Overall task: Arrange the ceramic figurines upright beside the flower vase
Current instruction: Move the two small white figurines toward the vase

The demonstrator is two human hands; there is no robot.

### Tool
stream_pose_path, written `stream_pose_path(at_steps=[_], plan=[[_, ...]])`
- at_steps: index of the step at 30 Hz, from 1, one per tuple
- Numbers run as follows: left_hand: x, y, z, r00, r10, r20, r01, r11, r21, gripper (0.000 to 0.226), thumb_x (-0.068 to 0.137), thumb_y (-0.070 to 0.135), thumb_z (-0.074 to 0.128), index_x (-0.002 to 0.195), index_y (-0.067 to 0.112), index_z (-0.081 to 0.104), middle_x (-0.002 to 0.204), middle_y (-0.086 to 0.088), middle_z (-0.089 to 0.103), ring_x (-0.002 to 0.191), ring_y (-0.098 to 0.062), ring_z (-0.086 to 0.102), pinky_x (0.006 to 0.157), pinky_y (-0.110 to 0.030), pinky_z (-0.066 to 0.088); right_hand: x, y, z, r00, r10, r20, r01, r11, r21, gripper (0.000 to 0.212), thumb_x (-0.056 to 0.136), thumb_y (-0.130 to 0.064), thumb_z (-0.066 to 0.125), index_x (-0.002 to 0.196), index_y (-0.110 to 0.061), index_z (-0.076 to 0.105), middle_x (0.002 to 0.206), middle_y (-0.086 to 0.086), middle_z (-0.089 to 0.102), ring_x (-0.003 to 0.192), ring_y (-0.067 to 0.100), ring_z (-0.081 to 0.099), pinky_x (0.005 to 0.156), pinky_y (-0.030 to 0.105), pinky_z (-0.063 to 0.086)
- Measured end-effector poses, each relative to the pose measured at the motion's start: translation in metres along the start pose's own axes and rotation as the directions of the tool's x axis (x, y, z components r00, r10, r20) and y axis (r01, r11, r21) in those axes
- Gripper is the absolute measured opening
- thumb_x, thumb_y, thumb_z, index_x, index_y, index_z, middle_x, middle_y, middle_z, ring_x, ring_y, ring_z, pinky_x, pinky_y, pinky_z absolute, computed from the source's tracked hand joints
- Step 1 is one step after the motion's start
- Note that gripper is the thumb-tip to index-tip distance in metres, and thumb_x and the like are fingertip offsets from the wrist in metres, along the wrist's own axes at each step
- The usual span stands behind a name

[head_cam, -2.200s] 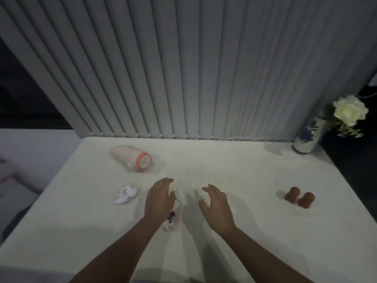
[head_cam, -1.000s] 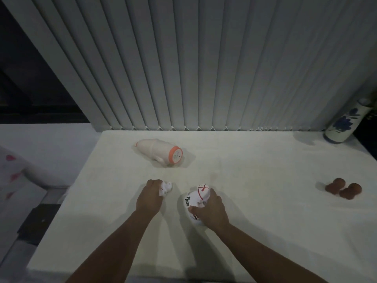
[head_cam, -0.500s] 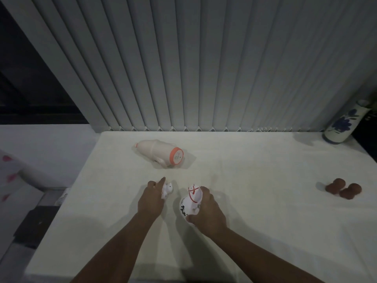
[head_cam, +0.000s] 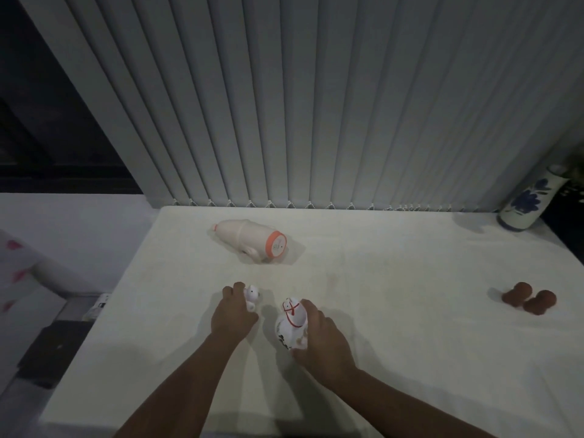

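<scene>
My left hand (head_cam: 233, 315) is closed around a small white figurine (head_cam: 252, 296), whose head pokes out past my fingers. In my right hand (head_cam: 323, 340) I grip a larger white horse-like figurine (head_cam: 292, 323) with red lines, held roughly upright near the table's front middle. A big pale figurine with an orange-ringed base (head_cam: 251, 240) lies on its side further back. Two brown figurines (head_cam: 529, 298) sit at the right. The white vase with blue flowers (head_cam: 527, 200) stands at the far right corner, its top cut off by the frame edge.
The white table (head_cam: 395, 327) ends at vertical blinds (head_cam: 300, 99) along its back edge. A dark object (head_cam: 53, 352) lies on the floor to the left, beside a white-and-pink fabric shape (head_cam: 19, 263).
Both hands went from hovering open over the table to each gripping a figurine. In the last half second the right-hand figurine tipped more upright and both hands shifted slightly.
</scene>
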State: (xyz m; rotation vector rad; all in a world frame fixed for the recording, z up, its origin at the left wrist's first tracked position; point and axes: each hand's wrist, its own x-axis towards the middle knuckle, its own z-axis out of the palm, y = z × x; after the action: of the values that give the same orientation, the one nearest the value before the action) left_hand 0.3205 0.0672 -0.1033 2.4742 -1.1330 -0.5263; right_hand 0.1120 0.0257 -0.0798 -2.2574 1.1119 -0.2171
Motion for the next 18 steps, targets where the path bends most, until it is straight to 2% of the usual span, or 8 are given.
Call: stream_pose_path(at_steps=[4,9,14,18], plan=[[-0.011,-0.001,0.003,0.998,-0.022,-0.057,0.016,0.994,-0.108,0.062,0.066,0.017,0.073,0.12,0.014,0.043,0.116,-0.011,0.048,0.092,-0.034,0.061,0.074,-0.039,0.052,0.0,0.008,-0.001,1.0,0.008,-0.005,-0.008,0.999,0.041,0.091,0.07,-0.044,0.072,0.143,-0.03,0.019,0.133,-0.003,0.052,0.113,0.02,0.054,0.091,0.032,0.048],[-0.02,0.007,0.008,0.996,-0.001,-0.085,-0.012,0.988,-0.157,0.061,0.067,0.021,0.074,0.12,0.015,0.044,0.115,-0.01,0.051,0.094,-0.031,0.06,0.073,-0.036,0.05,0.003,0.018,-0.01,1.0,0.003,-0.009,-0.003,1.0,-0.021,0.089,0.072,-0.045,0.071,0.142,-0.033,0.019,0.129,-0.002,0.053,0.111,0.02,0.052,0.09,0.032,0.046],[-0.02,0.022,0.018,0.998,-0.063,-0.015,0.056,0.957,-0.285,0.054,0.058,0.036,0.07,0.106,0.025,0.049,0.103,0.0,0.058,0.089,-0.023,0.061,0.079,-0.041,0.054,0.005,0.038,-0.029,0.996,0.068,-0.059,-0.068,0.998,0.005,0.087,0.072,-0.038,0.072,0.142,-0.034,0.02,0.131,-0.003,0.05,0.112,0.022,0.05,0.088,0.032,0.044],[-0.013,0.053,0.038,0.989,-0.125,0.073,0.145,0.871,-0.469,0.058,0.05,0.038,0.07,0.1,0.034,0.044,0.102,0.0,0.064,0.088,-0.022,0.065,0.084,-0.044,0.054,0.002,0.064,-0.05,0.987,0.121,-0.107,-0.122,0.993,-0.003,0.088,0.07,-0.037,0.072,0.141,-0.036,0.02,0.13,-0.004,0.051,0.11,0.022,0.05,0.085,0.033,0.045]])
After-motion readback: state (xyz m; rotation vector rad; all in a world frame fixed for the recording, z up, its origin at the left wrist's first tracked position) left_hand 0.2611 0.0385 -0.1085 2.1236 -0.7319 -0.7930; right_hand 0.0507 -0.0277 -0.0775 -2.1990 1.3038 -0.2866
